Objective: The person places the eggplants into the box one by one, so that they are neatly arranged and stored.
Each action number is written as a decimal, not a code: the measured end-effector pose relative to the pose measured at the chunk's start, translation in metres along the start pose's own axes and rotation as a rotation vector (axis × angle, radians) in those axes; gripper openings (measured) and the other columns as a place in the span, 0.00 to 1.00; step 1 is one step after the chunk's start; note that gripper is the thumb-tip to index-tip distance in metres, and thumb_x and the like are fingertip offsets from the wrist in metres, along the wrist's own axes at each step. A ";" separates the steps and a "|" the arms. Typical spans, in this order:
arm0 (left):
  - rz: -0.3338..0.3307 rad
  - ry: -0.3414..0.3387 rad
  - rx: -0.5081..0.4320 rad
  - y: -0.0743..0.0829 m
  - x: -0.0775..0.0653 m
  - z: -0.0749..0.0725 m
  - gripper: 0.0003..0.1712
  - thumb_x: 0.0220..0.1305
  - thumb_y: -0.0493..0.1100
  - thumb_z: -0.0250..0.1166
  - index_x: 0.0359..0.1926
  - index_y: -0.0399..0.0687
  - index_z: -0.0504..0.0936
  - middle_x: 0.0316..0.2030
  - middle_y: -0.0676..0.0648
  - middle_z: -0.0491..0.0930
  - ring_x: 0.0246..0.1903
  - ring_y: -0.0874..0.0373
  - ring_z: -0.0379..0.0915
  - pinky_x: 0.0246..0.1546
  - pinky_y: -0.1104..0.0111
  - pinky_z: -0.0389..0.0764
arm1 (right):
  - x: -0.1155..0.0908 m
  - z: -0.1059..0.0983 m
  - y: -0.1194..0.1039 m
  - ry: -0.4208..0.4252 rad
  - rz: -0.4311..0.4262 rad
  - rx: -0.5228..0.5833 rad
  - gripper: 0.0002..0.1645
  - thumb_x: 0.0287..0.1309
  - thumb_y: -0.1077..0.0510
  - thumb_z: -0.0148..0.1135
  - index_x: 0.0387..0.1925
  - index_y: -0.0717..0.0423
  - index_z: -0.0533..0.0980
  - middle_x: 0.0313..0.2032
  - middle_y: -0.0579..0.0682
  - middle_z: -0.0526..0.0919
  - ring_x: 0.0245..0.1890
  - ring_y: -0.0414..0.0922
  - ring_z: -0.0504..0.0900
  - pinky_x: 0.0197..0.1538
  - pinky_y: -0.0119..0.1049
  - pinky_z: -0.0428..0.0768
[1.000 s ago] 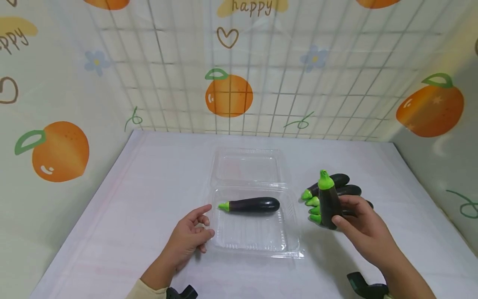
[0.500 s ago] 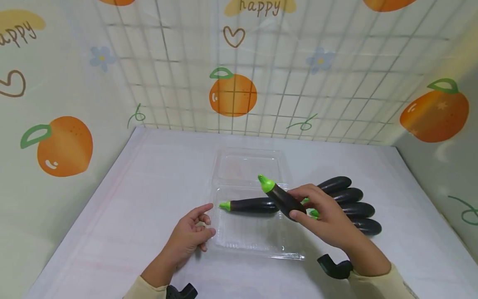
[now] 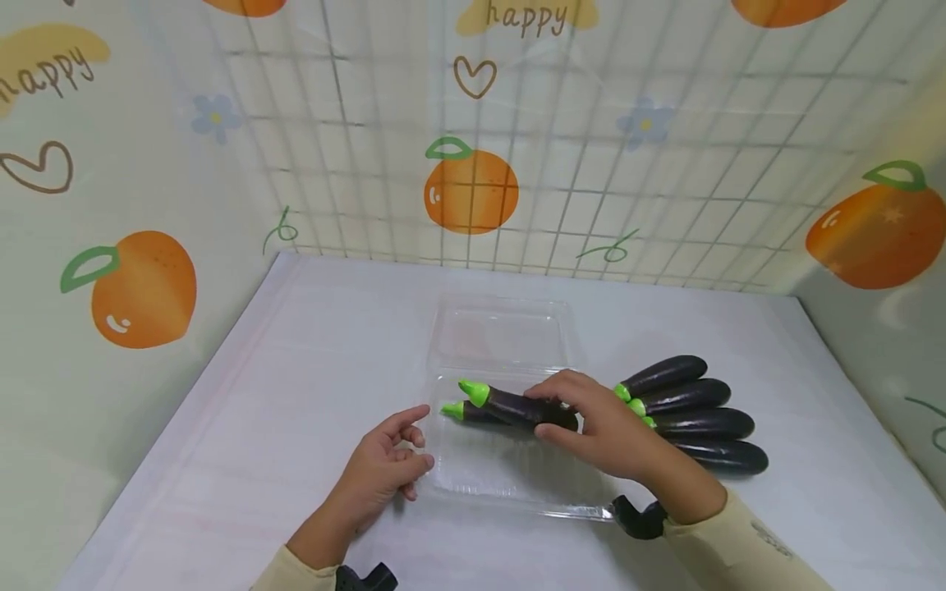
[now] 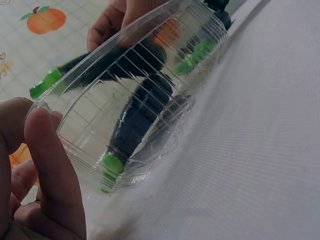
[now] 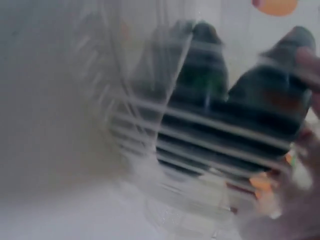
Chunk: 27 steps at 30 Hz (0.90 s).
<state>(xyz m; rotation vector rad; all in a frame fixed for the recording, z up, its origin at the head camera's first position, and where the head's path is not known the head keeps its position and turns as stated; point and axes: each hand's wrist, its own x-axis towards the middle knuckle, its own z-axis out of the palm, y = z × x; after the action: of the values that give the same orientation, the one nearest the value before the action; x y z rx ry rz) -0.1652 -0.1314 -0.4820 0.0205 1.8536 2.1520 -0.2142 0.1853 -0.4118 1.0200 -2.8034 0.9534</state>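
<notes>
My right hand grips the fat end of a dark eggplant with a green cap, thumb on the near side and fingers on the far side. It holds this eggplant over a clear plastic clamshell box. Beneath lies another eggplant, on the box's floor, its green stem pointing left and its rear part hidden from the head view. At the box's left rim, my left hand has its index finger and thumb held apart, fingertips at the rim. The right wrist view is blurred.
To the right of the box, several more eggplants lie fanned out on the white table. The box's clear lid lies folded back behind it. A printed curtain and wire grid stand at the table's back.
My right hand has carried the eggplant left from the pile to above the box, tilting it from upright to nearly level. My left hand has stayed at the rim.
</notes>
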 end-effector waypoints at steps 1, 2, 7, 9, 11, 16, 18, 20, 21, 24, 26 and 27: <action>0.000 -0.002 0.004 0.000 0.000 0.001 0.41 0.57 0.28 0.67 0.73 0.43 0.67 0.41 0.49 0.68 0.20 0.66 0.64 0.19 0.75 0.76 | 0.000 0.002 0.000 -0.002 0.003 -0.010 0.25 0.59 0.53 0.73 0.57 0.41 0.79 0.55 0.40 0.81 0.54 0.41 0.78 0.49 0.38 0.81; 0.000 -0.002 0.006 0.000 -0.001 0.001 0.41 0.57 0.28 0.68 0.73 0.43 0.67 0.41 0.49 0.68 0.20 0.66 0.64 0.19 0.75 0.76 | 0.001 0.004 0.001 -0.002 0.001 -0.016 0.24 0.58 0.53 0.74 0.56 0.41 0.79 0.54 0.41 0.81 0.55 0.42 0.78 0.50 0.40 0.81; 0.001 -0.003 0.006 -0.003 -0.001 0.002 0.42 0.56 0.28 0.68 0.72 0.43 0.67 0.41 0.49 0.68 0.21 0.67 0.65 0.19 0.75 0.77 | 0.002 0.011 0.000 -0.009 -0.004 -0.070 0.22 0.56 0.55 0.75 0.53 0.42 0.81 0.53 0.42 0.82 0.57 0.45 0.78 0.58 0.49 0.79; 0.001 -0.004 0.004 -0.003 0.000 0.002 0.42 0.56 0.28 0.68 0.72 0.43 0.68 0.41 0.49 0.68 0.21 0.67 0.65 0.19 0.75 0.77 | 0.002 0.013 -0.001 -0.013 0.009 -0.093 0.22 0.55 0.55 0.75 0.52 0.43 0.81 0.53 0.42 0.82 0.57 0.46 0.78 0.58 0.50 0.79; 0.003 -0.008 0.006 -0.004 0.000 0.003 0.42 0.56 0.28 0.68 0.72 0.43 0.68 0.41 0.49 0.68 0.21 0.67 0.64 0.19 0.75 0.77 | 0.002 0.014 -0.003 -0.015 0.024 -0.109 0.23 0.54 0.54 0.76 0.53 0.44 0.81 0.53 0.43 0.82 0.57 0.47 0.78 0.58 0.51 0.79; 0.009 -0.005 0.009 -0.002 -0.001 0.003 0.42 0.56 0.28 0.68 0.72 0.42 0.67 0.41 0.49 0.68 0.20 0.67 0.64 0.18 0.75 0.76 | 0.000 0.014 -0.005 -0.020 0.072 -0.124 0.26 0.54 0.52 0.77 0.55 0.46 0.81 0.54 0.44 0.82 0.58 0.49 0.78 0.60 0.53 0.79; 0.012 -0.002 0.009 -0.002 0.000 0.002 0.42 0.56 0.28 0.68 0.72 0.42 0.68 0.41 0.49 0.68 0.20 0.67 0.64 0.18 0.75 0.76 | 0.000 0.013 -0.006 -0.010 0.085 -0.118 0.26 0.54 0.52 0.77 0.55 0.46 0.81 0.54 0.44 0.83 0.58 0.49 0.78 0.60 0.54 0.79; 0.014 -0.002 0.011 -0.003 0.000 0.002 0.42 0.56 0.28 0.68 0.72 0.43 0.68 0.41 0.49 0.68 0.20 0.67 0.64 0.18 0.75 0.77 | 0.000 0.012 -0.007 0.006 0.092 -0.107 0.26 0.54 0.52 0.77 0.55 0.45 0.80 0.54 0.44 0.83 0.59 0.50 0.78 0.61 0.55 0.79; 0.015 -0.002 0.012 -0.003 0.000 0.002 0.42 0.56 0.28 0.68 0.72 0.43 0.68 0.41 0.49 0.68 0.20 0.67 0.64 0.18 0.75 0.77 | 0.000 0.011 -0.007 0.012 0.093 -0.104 0.26 0.54 0.52 0.77 0.55 0.45 0.80 0.54 0.44 0.83 0.59 0.50 0.79 0.61 0.55 0.79; 0.016 0.002 0.020 -0.003 0.001 0.001 0.41 0.56 0.28 0.68 0.72 0.44 0.68 0.41 0.49 0.68 0.20 0.67 0.64 0.18 0.75 0.77 | 0.000 0.009 -0.007 0.035 0.086 -0.091 0.27 0.53 0.52 0.77 0.56 0.45 0.80 0.54 0.44 0.83 0.58 0.50 0.79 0.60 0.55 0.80; 0.014 0.004 0.023 -0.003 0.001 0.001 0.41 0.56 0.28 0.68 0.72 0.44 0.68 0.41 0.49 0.68 0.20 0.67 0.64 0.18 0.75 0.77 | 0.000 0.008 -0.006 0.045 0.079 -0.079 0.28 0.54 0.52 0.77 0.57 0.45 0.80 0.54 0.44 0.83 0.58 0.49 0.80 0.58 0.54 0.81; 0.015 0.004 0.024 -0.003 0.001 0.001 0.42 0.56 0.28 0.68 0.72 0.44 0.68 0.41 0.49 0.68 0.20 0.67 0.64 0.19 0.75 0.77 | -0.001 0.007 -0.006 0.051 0.077 -0.075 0.28 0.54 0.52 0.77 0.57 0.46 0.80 0.54 0.44 0.83 0.57 0.49 0.80 0.57 0.53 0.81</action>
<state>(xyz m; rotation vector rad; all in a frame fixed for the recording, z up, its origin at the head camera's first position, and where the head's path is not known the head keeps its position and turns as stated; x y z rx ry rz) -0.1657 -0.1296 -0.4852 0.0354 1.8876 2.1404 -0.2091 0.1784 -0.4140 0.8726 -2.8308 0.8611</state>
